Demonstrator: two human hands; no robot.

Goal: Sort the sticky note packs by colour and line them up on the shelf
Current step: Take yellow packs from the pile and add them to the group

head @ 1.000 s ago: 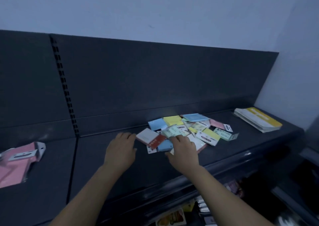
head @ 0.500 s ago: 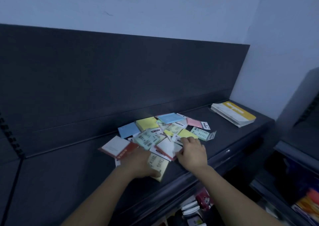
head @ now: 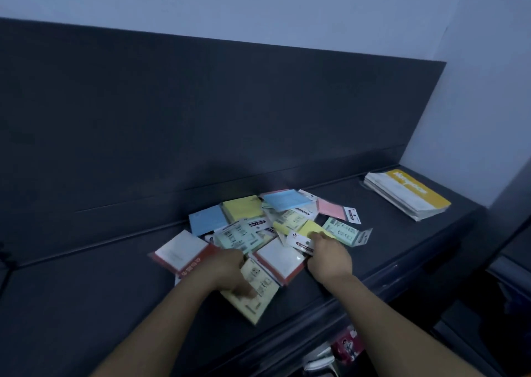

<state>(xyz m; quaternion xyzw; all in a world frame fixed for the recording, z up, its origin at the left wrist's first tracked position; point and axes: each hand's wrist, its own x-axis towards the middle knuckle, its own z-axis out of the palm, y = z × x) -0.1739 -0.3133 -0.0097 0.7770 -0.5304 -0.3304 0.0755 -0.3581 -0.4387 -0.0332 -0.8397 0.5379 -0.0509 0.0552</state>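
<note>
I am at the picking-out stage: the pile (head: 250,233) of sticky note packs lies mixed in the middle of the frame, on the dark shelf (head: 86,304), and no colour has a row of its own yet.

My left hand (head: 227,273) grips a pale yellow pack (head: 258,299) at the lower edge of the pile, thumb pressed on its top face, the other fingers hidden under it. The pack is tilted and blurred, half off the heap toward the bottom of the frame.

My right hand (head: 330,257) sits just right of centre, fingers bent down onto a bright yellow pack (head: 314,228) by its white header card. The back of the hand covers the fingertips, so I cannot tell whether I truly pinch it or only press on it.

Around them lie two blue packs (head: 207,218), a pink pack (head: 332,208) and a green pack (head: 344,231) toward the right, and two white-and-red packs (head: 184,253) lower down. A stack of booklets (head: 408,194) rests at the right end of the shelf.

Both hands being on yellow, I judge the yellow group is the one in hand. The next move calls for lifting these two free without dragging the overlapping packs along, then setting them side by side on bare shelf, probably the open stretch at the left of the frame. The film wrappers look slippery, so a firm hold matters.
</note>
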